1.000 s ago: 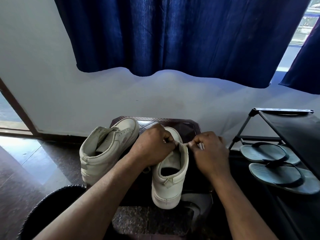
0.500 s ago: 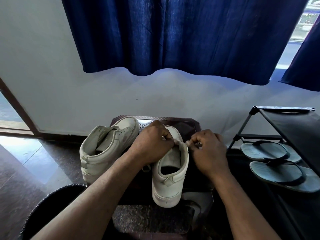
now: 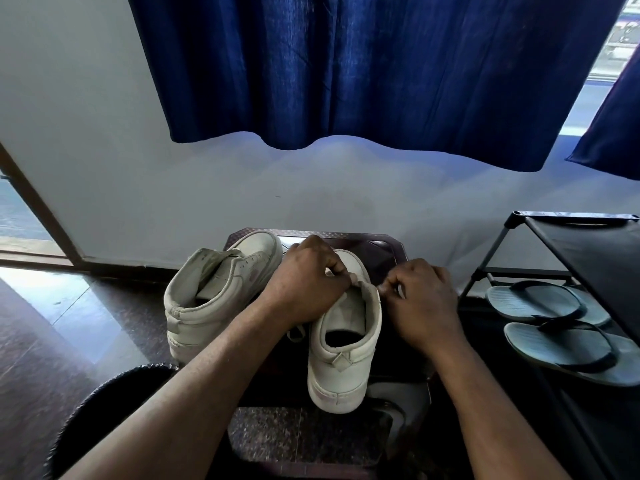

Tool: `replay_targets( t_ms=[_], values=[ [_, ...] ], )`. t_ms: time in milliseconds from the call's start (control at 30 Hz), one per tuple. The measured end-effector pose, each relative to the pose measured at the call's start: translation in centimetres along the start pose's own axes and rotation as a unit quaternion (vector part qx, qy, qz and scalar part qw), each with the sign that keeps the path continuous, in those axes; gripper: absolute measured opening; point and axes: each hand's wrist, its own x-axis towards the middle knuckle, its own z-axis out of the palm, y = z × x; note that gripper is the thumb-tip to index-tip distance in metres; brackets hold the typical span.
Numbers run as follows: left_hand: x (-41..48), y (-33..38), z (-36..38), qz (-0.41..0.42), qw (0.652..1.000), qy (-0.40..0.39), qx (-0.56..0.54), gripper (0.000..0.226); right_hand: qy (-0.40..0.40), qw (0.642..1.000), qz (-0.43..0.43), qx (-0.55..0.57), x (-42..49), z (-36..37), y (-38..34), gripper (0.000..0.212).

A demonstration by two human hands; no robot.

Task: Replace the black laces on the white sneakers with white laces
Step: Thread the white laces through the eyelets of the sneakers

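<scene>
Your left hand (image 3: 304, 282) and right hand (image 3: 422, 303) are both curled, pinching what looks like white lace (image 3: 292, 336) at the collar of the near sneaker (image 3: 343, 368) on the dark stool (image 3: 381, 247). No black lace shows and the second sneaker (image 3: 214, 289) looks unlaced, so I'd guess about halfway. No readable brand or writing.

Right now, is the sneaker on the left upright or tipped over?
Upright: the left sneaker stands on its sole, opening facing up, heel toward the camera.
</scene>
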Motion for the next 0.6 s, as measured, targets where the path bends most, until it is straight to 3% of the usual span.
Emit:
replay_targets(
  t_ms=[100, 267, 367, 533, 600],
  values=[
    [0.0, -0.3, -0.1, -0.003, 1.000, 0.000, -0.008, 0.025, 0.000, 0.998, 0.051, -0.038, -0.1, -0.7, 0.9, 0.012],
    [0.1, -0.2, 0.3, 0.005, 1.000, 0.006, 0.011, 0.015, 0.012, 0.994, -0.061, 0.095, 0.0, 0.4, -0.2, 0.013],
    [0.1, -0.2, 0.3, 0.006, 1.000, 0.006, 0.010, 0.016, -0.005, 0.994, -0.051, 0.099, 0.1, 0.9, -0.9, 0.004],
    [-0.1, -0.4, -0.1, -0.012, 1.000, 0.003, -0.002, 0.025, -0.013, 0.998, 0.010, -0.061, 0.3, 0.0, 1.2, 0.010],
    [-0.1, -0.4, -0.1, -0.021, 1.000, -0.001, -0.009, 0.027, -0.002, 0.999, 0.023, -0.030, 0.0, -0.7, 1.5, 0.012]
  ],
)
